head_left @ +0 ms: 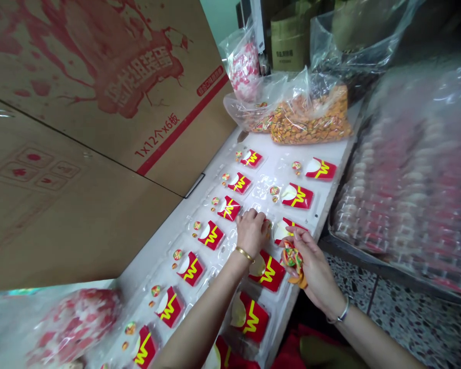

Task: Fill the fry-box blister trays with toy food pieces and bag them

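Observation:
My left hand (pixel 251 230), with a gold bangle, reaches over the clear plastic trays (pixel 259 192) with its fingers bent down and together. A bit of orange shows by its fingertips; the fingers hide most of it. In my right hand (pixel 311 264) is a small bunch of pizza-shaped pieces (pixel 291 255) and orange pieces, held near the table's right edge. Red fry-box shapes with yellow marks, such as this fry-box piece (pixel 297 196), sit in rows in the trays. Beside many of them lie a small round pizza-shaped piece (pixel 274 190) and a tiny burger-like piece (pixel 215 208).
Large cardboard boxes (pixel 100 128) wall the table's left side. Bags of orange pieces (pixel 311 118) stand at the far end, with a bag of pink and white pieces (pixel 246 72) behind. Another such bag (pixel 77 323) lies lower left. Stacked filled trays (pixel 403 189) are at right.

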The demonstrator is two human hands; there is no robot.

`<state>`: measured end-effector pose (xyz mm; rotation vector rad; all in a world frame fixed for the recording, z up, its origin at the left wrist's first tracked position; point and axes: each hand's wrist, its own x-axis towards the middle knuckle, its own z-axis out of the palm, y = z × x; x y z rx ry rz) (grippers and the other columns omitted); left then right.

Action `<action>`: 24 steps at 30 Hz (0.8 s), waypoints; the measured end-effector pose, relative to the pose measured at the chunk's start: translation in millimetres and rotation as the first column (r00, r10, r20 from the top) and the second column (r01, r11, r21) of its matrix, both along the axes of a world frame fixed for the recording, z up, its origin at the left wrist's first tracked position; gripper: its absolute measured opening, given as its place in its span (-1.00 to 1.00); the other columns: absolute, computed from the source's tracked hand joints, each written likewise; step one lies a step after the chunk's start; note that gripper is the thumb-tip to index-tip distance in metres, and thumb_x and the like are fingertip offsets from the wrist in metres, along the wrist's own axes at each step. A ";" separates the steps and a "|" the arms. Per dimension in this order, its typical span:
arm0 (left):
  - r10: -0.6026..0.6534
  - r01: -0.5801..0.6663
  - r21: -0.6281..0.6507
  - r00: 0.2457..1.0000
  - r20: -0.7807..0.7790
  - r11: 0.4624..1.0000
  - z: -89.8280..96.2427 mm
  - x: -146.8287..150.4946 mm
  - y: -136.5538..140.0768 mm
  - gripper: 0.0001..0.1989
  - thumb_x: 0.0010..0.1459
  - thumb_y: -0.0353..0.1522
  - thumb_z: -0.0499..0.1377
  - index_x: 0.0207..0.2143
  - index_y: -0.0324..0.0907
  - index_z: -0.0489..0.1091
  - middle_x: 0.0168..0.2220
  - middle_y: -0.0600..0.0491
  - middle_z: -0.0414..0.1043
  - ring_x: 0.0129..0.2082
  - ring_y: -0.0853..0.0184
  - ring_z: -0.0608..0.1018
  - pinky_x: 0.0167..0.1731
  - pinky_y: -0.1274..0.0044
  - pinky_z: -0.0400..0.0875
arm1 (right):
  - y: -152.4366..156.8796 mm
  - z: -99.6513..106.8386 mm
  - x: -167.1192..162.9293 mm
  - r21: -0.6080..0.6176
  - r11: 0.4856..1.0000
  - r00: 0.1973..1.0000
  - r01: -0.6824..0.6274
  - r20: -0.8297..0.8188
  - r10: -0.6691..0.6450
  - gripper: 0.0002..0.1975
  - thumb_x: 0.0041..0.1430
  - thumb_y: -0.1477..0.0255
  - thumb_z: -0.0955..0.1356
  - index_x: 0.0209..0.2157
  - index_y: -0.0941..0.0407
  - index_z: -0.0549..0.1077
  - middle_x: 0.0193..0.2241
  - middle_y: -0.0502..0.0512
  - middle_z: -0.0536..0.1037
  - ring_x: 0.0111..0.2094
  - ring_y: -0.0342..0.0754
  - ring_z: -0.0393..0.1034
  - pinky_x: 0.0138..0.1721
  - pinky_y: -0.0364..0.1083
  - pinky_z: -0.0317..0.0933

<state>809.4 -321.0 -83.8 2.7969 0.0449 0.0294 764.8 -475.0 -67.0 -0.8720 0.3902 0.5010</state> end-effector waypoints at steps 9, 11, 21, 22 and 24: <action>-0.187 0.085 -0.584 0.975 -0.117 0.807 66.2 -73.4 -9.6 -0.78 0.12 -0.20 0.21 -0.30 -0.17 0.37 -0.28 0.04 0.39 -0.26 0.33 0.43 -0.21 0.51 0.30 | 9.4 4.4 -17.4 -0.017 0.999 0.999 -0.049 0.003 0.049 -0.61 0.08 0.18 0.41 -0.07 -0.02 0.34 -0.43 -0.07 0.39 -0.59 -0.22 0.20 -0.70 -0.27 0.10; -0.125 -0.004 -0.651 0.981 -0.151 0.759 67.6 -87.1 -10.5 -0.84 0.16 -0.26 0.17 -0.32 -0.18 0.36 -0.31 0.05 0.40 -0.29 0.36 0.43 -0.23 0.52 0.31 | 14.2 4.2 -24.6 -0.005 0.996 0.996 -0.087 -0.004 0.087 -0.62 0.09 0.19 0.40 -0.08 -0.01 0.33 -0.43 -0.07 0.38 -0.59 -0.21 0.21 -0.68 -0.26 0.13; 0.292 -0.315 -0.642 0.945 -0.147 0.699 20.2 -98.7 53.1 -0.90 0.07 -0.37 0.17 -0.35 -0.20 0.31 -0.43 0.12 0.34 -0.45 0.44 0.37 -0.41 0.59 0.27 | 19.1 -0.1 -48.9 0.137 0.976 0.981 -0.170 -0.067 0.181 -0.69 0.11 0.24 0.41 -0.18 0.09 0.36 -0.49 -0.03 0.37 -0.57 -0.20 0.21 -0.72 -0.30 -0.04; 0.280 -0.312 -0.571 0.949 -0.147 0.759 16.1 -99.4 54.4 -0.92 0.07 -0.39 0.16 -0.36 -0.19 0.31 -0.44 0.12 0.34 -0.46 0.44 0.37 -0.41 0.58 0.26 | 18.6 0.4 -49.5 0.128 0.978 0.982 -0.165 -0.070 0.175 -0.69 0.13 0.22 0.40 -0.18 0.10 0.37 -0.50 -0.03 0.37 -0.57 -0.19 0.22 -0.72 -0.30 -0.03; 0.263 -0.293 -0.413 0.956 -0.129 0.862 8.8 -100.8 52.7 -0.97 0.07 -0.41 0.14 -0.40 -0.19 0.32 -0.46 0.12 0.35 -0.44 0.41 0.37 -0.39 0.55 0.24 | 18.2 2.1 -50.1 0.133 0.978 0.981 -0.162 -0.086 0.174 -0.68 0.17 0.16 0.36 -0.19 0.11 0.38 -0.51 -0.02 0.36 -0.58 -0.20 0.21 -0.73 -0.29 -0.03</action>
